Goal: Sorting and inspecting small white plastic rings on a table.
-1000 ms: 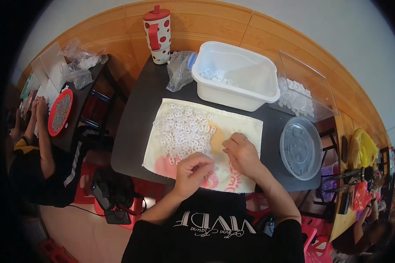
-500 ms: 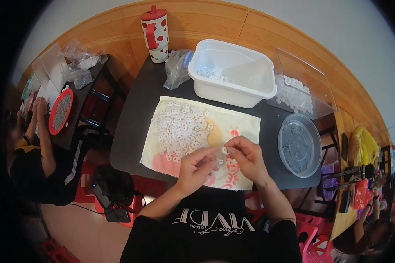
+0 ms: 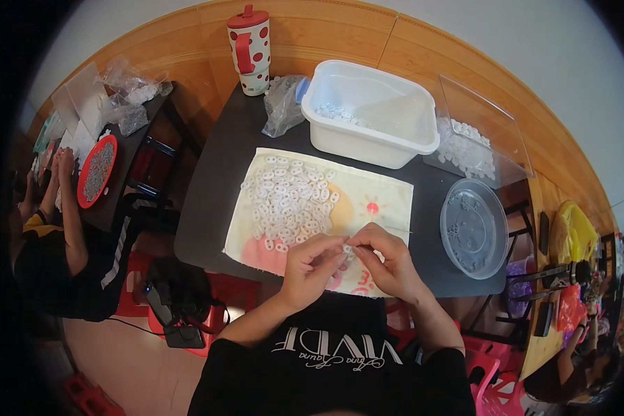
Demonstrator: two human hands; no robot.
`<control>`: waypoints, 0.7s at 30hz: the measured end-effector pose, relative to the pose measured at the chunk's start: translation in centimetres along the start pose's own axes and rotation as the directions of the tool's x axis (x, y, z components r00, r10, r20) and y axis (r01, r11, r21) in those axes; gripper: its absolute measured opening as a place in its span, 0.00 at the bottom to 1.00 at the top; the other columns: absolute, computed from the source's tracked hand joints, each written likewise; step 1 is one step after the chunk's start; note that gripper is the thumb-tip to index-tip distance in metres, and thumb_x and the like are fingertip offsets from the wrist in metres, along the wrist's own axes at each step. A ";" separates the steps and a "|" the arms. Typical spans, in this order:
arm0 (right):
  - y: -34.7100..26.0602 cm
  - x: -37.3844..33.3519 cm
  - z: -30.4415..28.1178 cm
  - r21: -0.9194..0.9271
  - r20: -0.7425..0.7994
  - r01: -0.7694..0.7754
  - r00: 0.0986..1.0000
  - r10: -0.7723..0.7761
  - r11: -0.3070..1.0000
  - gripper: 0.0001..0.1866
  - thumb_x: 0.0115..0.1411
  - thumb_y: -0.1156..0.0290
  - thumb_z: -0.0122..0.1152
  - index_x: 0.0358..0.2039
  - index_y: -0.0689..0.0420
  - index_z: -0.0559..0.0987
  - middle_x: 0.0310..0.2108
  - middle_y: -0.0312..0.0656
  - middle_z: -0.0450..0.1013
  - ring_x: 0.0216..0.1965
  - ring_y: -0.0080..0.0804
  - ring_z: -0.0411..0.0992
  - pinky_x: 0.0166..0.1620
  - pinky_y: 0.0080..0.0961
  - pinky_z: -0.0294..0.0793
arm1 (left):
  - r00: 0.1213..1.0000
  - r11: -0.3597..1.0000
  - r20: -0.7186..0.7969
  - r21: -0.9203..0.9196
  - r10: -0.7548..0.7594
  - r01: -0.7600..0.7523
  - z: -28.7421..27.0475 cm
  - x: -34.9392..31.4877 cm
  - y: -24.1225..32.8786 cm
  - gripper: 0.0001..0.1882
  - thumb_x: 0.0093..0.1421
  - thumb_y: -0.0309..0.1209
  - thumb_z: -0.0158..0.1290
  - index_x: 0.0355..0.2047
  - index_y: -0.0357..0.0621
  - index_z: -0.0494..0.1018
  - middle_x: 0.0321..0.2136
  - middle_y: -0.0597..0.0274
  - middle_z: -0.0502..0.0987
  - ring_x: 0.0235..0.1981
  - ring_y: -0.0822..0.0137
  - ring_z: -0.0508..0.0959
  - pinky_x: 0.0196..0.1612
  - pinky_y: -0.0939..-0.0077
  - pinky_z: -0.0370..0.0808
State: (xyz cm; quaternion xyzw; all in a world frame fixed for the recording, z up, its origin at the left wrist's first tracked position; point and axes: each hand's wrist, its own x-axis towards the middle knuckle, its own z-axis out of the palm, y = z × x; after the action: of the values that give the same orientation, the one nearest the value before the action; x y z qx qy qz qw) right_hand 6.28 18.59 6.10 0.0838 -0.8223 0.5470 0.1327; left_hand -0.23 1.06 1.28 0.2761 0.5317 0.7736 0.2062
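My left hand and my right hand meet over the front part of a cream printed cloth. Fingertips of both are pinched around a small white plastic piece, mostly covered by them; whether there are two pieces I cannot tell. To the left of my hands, a loose heap of white two-holed plastic pieces is spread over the cloth. Right of the cloth stands a round clear tub with small greyish parts in it.
Behind the cloth sits a white basin with some white pieces inside. Beside it, a clear box holds more white pieces. A plastic bag and a dotted tumbler occupy the back left. Co-workers sit at side tables, one near a red tray.
My right hand has come down and left, bringing its fingertips against those of my left hand. The white pieces seen at each hand's fingertips are now together and mostly covered.
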 end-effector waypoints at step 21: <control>0.6 -1.6 -0.2 0.214 0.046 -0.155 0.988 0.149 0.964 0.13 0.58 0.85 0.61 0.44 0.62 0.80 0.34 0.39 0.76 0.33 0.22 0.72 0.37 0.19 0.70 | 0.996 0.995 0.044 -0.070 -0.071 0.074 -0.1 -0.7 0.1 0.20 0.60 0.14 0.54 0.53 0.34 0.74 0.33 0.64 0.75 0.30 0.76 0.77 0.32 0.83 0.76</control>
State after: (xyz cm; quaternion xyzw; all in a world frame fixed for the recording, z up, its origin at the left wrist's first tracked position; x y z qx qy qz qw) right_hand 7.61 18.98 5.18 0.0423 -0.7635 0.6407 0.0684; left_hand 0.22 0.55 1.22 0.2648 0.5092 0.7782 0.2549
